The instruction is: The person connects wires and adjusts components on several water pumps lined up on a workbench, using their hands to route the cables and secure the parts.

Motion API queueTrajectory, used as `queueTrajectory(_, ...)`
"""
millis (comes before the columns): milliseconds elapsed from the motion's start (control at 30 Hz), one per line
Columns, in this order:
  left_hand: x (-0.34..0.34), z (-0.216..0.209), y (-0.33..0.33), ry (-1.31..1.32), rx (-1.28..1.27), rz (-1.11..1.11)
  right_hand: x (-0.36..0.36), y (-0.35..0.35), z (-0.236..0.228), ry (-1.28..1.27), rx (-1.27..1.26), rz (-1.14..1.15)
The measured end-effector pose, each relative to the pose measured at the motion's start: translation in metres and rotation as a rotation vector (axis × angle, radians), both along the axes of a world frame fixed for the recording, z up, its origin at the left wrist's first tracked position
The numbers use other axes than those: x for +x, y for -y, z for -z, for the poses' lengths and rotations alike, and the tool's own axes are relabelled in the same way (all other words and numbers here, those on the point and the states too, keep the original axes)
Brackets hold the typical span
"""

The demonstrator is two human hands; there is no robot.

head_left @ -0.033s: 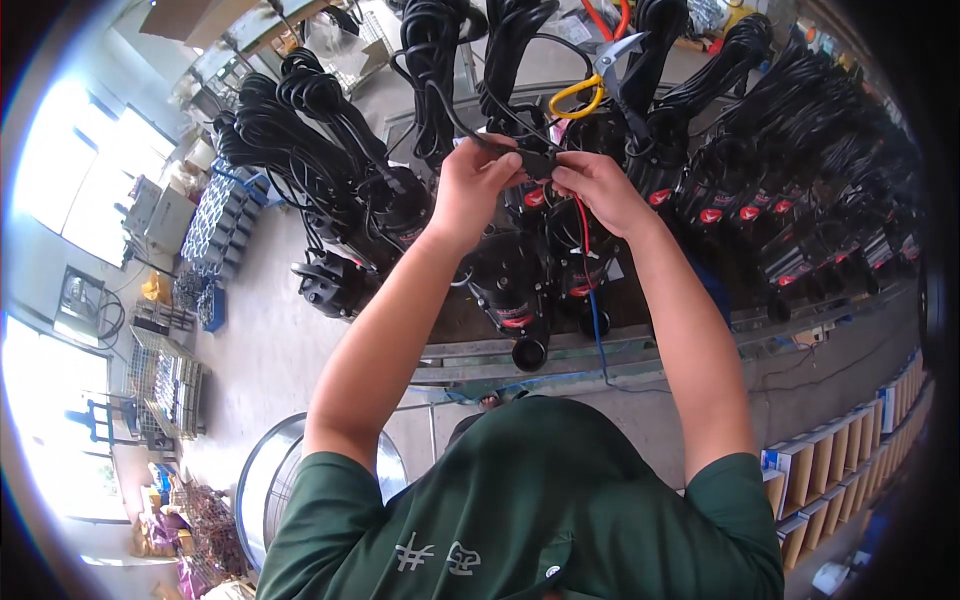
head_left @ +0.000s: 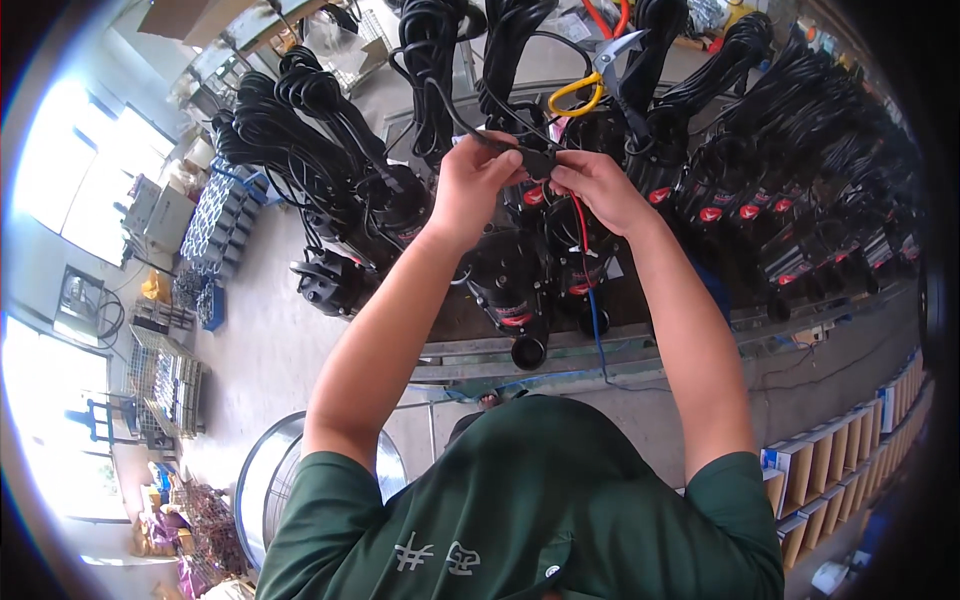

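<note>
A small black cable-end piece (head_left: 538,163) is pinched between my two hands above the rows of black pumps; its exact kind is hard to make out. My left hand (head_left: 468,190) has thumb and fingers closed on its left side, where a black cable (head_left: 455,115) runs in. On the right side, my right hand (head_left: 605,190) grips it between thumb and fingertips. From beneath the right fingers a red wire (head_left: 582,222) hangs down and meets a blue cord (head_left: 598,325). Beneath my hands stands a black pump (head_left: 500,275) with a round outlet facing me.
Yellow-handled scissors (head_left: 580,97) hang just beyond my right hand, beside a red-handled tool (head_left: 600,18). Bundled black cables (head_left: 430,60) rise from the pumps. More pumps (head_left: 780,190) crowd the right. A large round metal rim (head_left: 255,470) is at lower left, boxes (head_left: 800,470) at lower right.
</note>
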State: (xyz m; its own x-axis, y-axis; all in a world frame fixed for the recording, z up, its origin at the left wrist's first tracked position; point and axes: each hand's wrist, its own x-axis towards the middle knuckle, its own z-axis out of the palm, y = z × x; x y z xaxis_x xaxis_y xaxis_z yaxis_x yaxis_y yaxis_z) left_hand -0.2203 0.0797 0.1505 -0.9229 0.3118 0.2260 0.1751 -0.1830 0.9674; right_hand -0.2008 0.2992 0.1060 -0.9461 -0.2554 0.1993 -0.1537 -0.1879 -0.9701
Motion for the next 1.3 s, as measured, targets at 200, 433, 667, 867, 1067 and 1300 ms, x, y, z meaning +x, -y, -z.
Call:
queueTrajectory(200, -0.011, 0.004, -0.008, -0.055, -0.088, -0.117, -0.005, 0.000, 0.007, 0.007, -0.083, -0.001)
queueTrajectory(433, -0.009, -0.007, -0.007, -0.156, -0.351, -0.103, -0.011, -0.005, 0.012, 0.013, -0.060, -0.018)
queueTrajectory(667, -0.021, 0.001, -0.017, -0.030, -0.144, 0.045, -0.013, -0.010, 0.018, -0.033, -0.153, -0.037)
queueTrajectory(867, -0.019, 0.012, -0.018, -0.042, -0.227, -0.029, -0.009, -0.003, 0.006, -0.034, 0.046, 0.031)
queueTrajectory(1067, 0.011, 0.042, -0.002, -0.154, -0.500, -0.345, -0.014, 0.019, -0.009, -0.047, 0.148, 0.035)
queueTrajectory(1300, 0.057, 0.072, -0.001, -0.824, -1.230, -0.377, -0.028, 0.026, 0.015, -0.260, 0.428, 0.296)
